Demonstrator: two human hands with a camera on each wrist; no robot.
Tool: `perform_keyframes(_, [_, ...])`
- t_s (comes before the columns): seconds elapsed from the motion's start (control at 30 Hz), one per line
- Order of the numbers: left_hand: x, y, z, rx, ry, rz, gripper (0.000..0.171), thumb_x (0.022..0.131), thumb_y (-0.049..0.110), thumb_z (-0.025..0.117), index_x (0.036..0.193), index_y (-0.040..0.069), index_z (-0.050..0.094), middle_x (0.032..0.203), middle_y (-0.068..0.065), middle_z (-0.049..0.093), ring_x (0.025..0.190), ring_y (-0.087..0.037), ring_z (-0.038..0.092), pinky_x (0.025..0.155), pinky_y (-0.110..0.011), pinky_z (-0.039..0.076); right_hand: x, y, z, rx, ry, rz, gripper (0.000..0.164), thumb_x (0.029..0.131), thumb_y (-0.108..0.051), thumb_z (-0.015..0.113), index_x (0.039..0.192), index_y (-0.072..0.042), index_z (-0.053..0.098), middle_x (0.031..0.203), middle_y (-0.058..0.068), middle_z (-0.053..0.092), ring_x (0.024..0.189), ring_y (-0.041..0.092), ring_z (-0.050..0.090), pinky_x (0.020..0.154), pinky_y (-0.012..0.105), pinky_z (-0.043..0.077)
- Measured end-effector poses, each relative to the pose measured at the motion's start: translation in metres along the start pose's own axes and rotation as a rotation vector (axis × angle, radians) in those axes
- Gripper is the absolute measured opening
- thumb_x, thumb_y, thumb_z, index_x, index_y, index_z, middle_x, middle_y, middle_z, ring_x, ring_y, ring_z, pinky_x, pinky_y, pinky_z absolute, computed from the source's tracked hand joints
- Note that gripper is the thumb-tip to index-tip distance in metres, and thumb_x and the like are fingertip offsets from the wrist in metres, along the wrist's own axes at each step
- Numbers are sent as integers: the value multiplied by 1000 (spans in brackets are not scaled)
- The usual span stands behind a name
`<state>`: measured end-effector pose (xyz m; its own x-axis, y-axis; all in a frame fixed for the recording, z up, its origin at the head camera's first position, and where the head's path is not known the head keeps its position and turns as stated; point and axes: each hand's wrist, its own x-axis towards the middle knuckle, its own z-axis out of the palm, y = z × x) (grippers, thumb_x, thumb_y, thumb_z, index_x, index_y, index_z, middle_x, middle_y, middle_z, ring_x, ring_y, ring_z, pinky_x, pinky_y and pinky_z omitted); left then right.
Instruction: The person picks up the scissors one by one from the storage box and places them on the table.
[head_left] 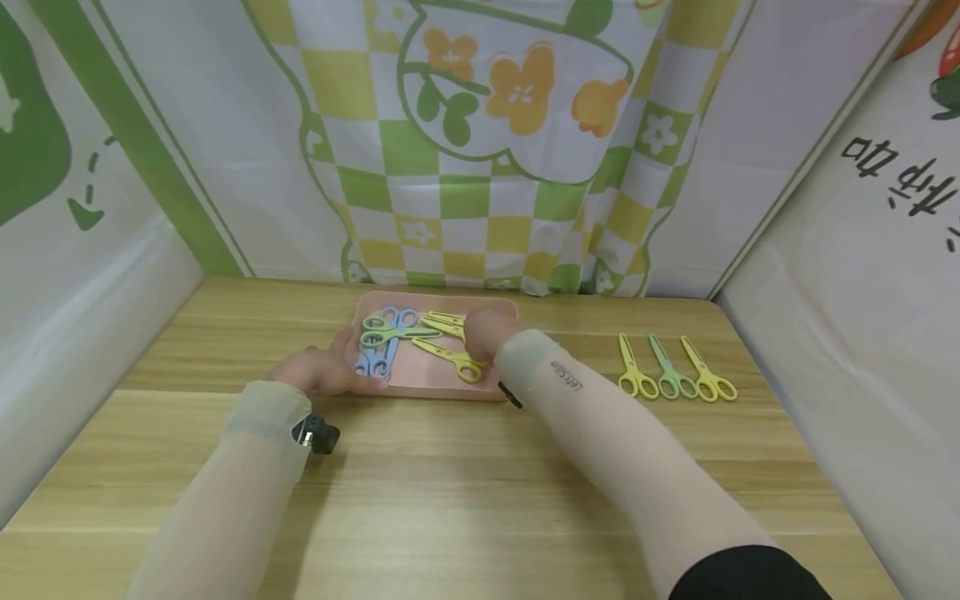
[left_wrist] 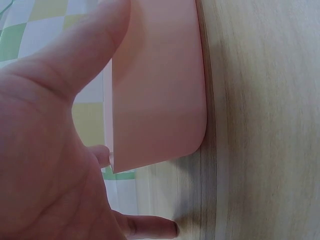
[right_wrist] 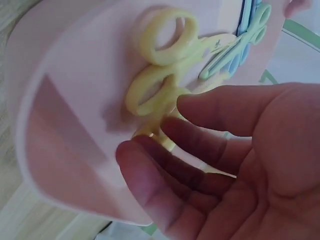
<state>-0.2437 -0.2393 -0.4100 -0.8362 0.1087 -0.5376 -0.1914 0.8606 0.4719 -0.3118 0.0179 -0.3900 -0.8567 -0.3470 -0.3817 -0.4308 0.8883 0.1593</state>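
A pink tray (head_left: 420, 390) lies on the table with several children's scissors in it. My left hand (head_left: 326, 367) grips its near left corner, with the thumb (left_wrist: 95, 40) along the near wall. At the tray's right end my right hand (head_left: 489, 332) pinches the handle of yellow scissors (right_wrist: 165, 141), largely covered by the fingers; their blades (head_left: 442, 321) point left. Nearer the front wall lie other yellow scissors (head_left: 450, 358), handle loops to the right. In the tray's left part, green scissors (head_left: 393, 332) lie across blue scissors (head_left: 390, 354).
To the right on the wooden table (head_left: 465, 492), yellow scissors (head_left: 630, 367), green scissors (head_left: 667, 367) and another yellow pair (head_left: 707, 369) lie in a row, handles toward me. A checked cloth (head_left: 487, 208) hangs behind the table, and white printed sheets stand at both sides.
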Motion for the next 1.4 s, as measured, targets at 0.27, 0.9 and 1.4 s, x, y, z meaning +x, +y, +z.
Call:
perform_keyframes(0.27, [-3, 1, -1, 27, 13, -13, 145, 64, 80, 73, 158, 12, -14, 147, -48, 17, 134, -61, 25, 105, -67, 28, 2, 0, -1, 257, -85, -12, 25, 88, -5, 55, 64, -11, 56, 82, 5, 67, 55, 11, 49, 47, 22, 40])
perform_keyframes(0.9, [1, -2, 1, -9, 15, -11, 144, 63, 81, 73, 159, 18, -14, 148, -48, 11, 135, -62, 20, 105, -70, 25, 3, 20, -1, 272, -71, 6, 32, 71, -3, 87, 95, -8, 66, 106, 6, 64, 89, 21, 62, 68, 31, 57])
perform_keyframes(1.4, [11, -10, 2, 18, 24, 2, 154, 54, 87, 72, 158, 15, -15, 148, -48, 12, 135, -63, 19, 105, -71, 23, 20, 25, -5, 216, 73, -18, 6, 91, -9, 63, 88, -5, 67, 94, 7, 65, 82, 21, 59, 76, 33, 51])
